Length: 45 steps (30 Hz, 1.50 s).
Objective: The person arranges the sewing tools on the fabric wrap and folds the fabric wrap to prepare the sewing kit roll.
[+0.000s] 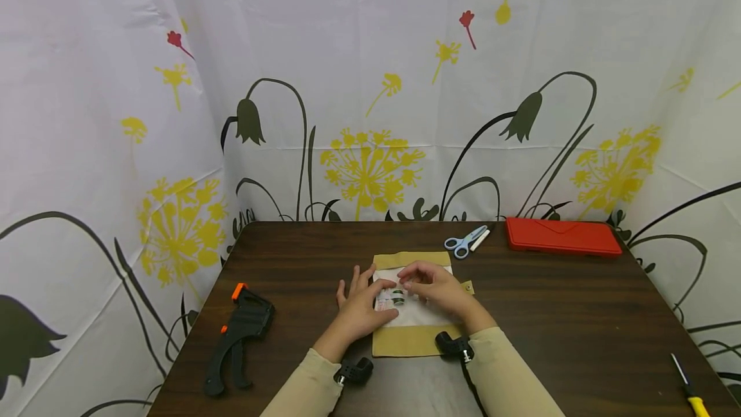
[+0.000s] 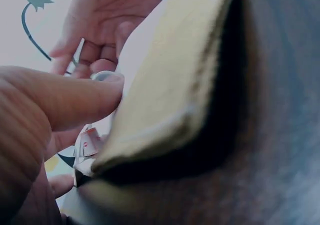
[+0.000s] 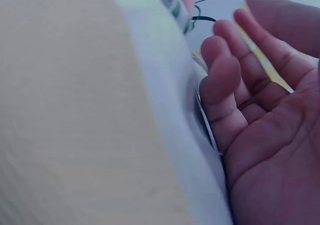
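Observation:
A tan fabric pouch (image 1: pixel 408 341) with a white middle lies flat on the table under both hands. On its white part stands a small green-and-white roll (image 1: pixel 397 297), its kind unclear. My left hand (image 1: pixel 361 307) rests at the pouch's left edge, thumb and index finger spread on either side of the roll. In the left wrist view the straight thumb (image 2: pixel 85 97) lies close by the roll, and a small red-printed piece (image 2: pixel 91 141) shows below it. My right hand (image 1: pixel 441 288) hovers over the pouch's right half, its fingers (image 3: pixel 260 80) loosely curled with nothing visible between them.
Blue scissors (image 1: pixel 463 243) and a small white stick (image 1: pixel 480 240) lie behind the pouch. A red case (image 1: pixel 563 237) sits at the back right. A black clamp (image 1: pixel 240 340) with orange pads is at left, a yellow-handled screwdriver (image 1: pixel 691 394) at front right.

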Tool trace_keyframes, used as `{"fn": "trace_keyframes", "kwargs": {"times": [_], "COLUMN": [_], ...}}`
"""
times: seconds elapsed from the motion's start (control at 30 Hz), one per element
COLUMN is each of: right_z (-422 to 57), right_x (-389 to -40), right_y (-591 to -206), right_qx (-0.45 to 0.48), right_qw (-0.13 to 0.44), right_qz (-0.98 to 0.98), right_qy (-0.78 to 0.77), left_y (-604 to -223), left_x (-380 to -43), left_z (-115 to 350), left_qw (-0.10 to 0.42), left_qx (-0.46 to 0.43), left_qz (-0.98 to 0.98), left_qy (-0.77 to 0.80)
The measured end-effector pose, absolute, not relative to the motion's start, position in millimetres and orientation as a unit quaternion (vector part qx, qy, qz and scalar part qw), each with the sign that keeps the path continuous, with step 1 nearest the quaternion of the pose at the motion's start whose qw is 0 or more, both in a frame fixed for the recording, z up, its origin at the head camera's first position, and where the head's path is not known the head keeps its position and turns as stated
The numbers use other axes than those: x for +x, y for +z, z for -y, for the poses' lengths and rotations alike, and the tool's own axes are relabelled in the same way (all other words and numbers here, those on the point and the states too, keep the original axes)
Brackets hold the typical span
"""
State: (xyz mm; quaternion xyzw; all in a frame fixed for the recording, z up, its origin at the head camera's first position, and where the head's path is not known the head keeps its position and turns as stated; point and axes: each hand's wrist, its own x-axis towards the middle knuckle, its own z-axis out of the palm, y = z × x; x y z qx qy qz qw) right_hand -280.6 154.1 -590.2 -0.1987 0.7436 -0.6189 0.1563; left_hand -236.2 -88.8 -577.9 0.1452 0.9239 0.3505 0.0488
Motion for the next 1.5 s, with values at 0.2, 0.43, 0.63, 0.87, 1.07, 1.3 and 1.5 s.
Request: {"fn": "trace_keyframes", "kwargs": {"times": [0.2, 0.43, 0.63, 0.87, 1.07, 1.3, 1.5], "right_z": [-167, -195, -226, -263, -288, -296, -290], "right_x": [-281, -283, -282, -282, -282, -284, -290], "right_y": [-584, -576, -572, -573, -575, -582, -589], "right_qx": [-0.195, -0.229, -0.214, -0.196, -0.078, 0.025, 0.0], "right_qw": [0.144, 0.16, 0.176, 0.136, 0.029, -0.016, 0.016], "right_qz": [-0.699, -0.634, -0.629, -0.629, -0.738, -0.845, -0.877], "right_qy": [-0.673, -0.722, -0.726, -0.74, -0.67, -0.535, -0.481], "left_y": [-578, -579, -585, -585, -580, -578, -579], "left_x": [-237, -237, -237, -235, -236, -236, -237], "left_z": [88, 88, 92, 91, 88, 88, 88], "left_qw": [0.051, 0.04, 0.031, 0.022, 0.034, 0.044, 0.044], "left_qx": [0.132, 0.128, 0.127, 0.127, 0.109, 0.115, 0.119], "left_qz": [-0.928, -0.916, -0.905, -0.899, -0.909, -0.917, -0.919], "left_qy": [0.344, 0.378, 0.405, 0.418, 0.401, 0.378, 0.372]}}
